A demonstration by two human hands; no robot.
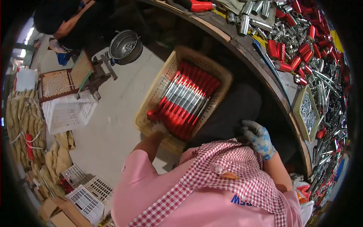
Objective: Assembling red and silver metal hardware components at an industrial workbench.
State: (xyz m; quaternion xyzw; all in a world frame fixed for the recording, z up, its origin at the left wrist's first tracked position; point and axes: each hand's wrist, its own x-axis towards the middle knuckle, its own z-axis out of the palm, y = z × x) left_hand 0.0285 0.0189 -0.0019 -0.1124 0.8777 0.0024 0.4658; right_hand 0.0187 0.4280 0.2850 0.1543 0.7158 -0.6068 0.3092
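The red-and-silver tools (185,99) lie side by side in the yellow basket (155,90), at twelve o'clock from the lap. The left hand (160,128) is at the basket's seven o'clock, by the tools' red ends; its grip is blurred, so I cannot tell its hold. The gloved right hand (259,139) hangs at four o'clock from the basket, grip loosely curled, contents unclear. The worktop (289,82) curves from one to four o'clock.
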